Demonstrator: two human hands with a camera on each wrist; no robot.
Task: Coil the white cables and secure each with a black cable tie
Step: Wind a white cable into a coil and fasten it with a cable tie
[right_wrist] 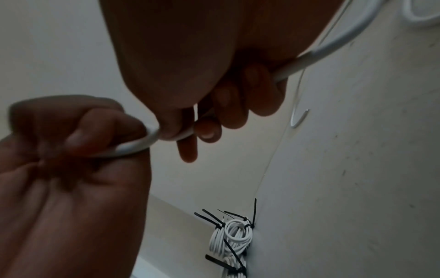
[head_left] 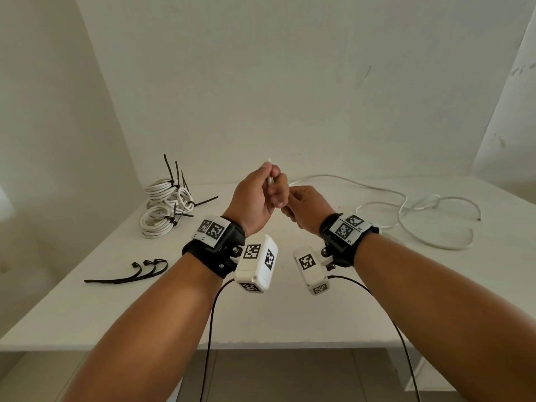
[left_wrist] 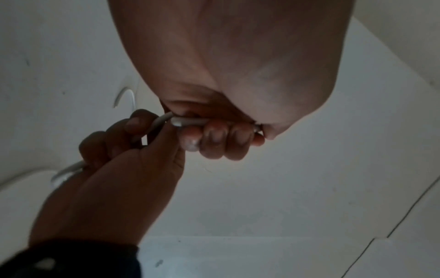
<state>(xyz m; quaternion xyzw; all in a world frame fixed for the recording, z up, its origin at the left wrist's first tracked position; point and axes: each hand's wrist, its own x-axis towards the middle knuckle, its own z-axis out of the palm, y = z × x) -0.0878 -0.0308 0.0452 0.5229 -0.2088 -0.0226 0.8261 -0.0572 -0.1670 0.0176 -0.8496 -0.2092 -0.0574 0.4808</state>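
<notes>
Both hands are raised over the white table (head_left: 261, 311), close together, holding one white cable (head_left: 406, 211). My left hand (head_left: 268, 191) grips the cable near its end, and the tip pokes up above the fist. In the left wrist view the left hand's fingers (left_wrist: 214, 139) curl round the cable (left_wrist: 188, 121). My right hand (head_left: 295, 206) pinches the same cable just beside the left. In the right wrist view the cable (right_wrist: 142, 144) bends in a short arc between the two hands. The rest of the cable trails loose over the table's right side.
A pile of coiled white cables (head_left: 165, 207) bound with black ties sits at the back left by the wall, also seen in the right wrist view as the coil pile (right_wrist: 235, 238). Three loose black cable ties (head_left: 136, 272) lie front left. The table's front edge is near my forearms.
</notes>
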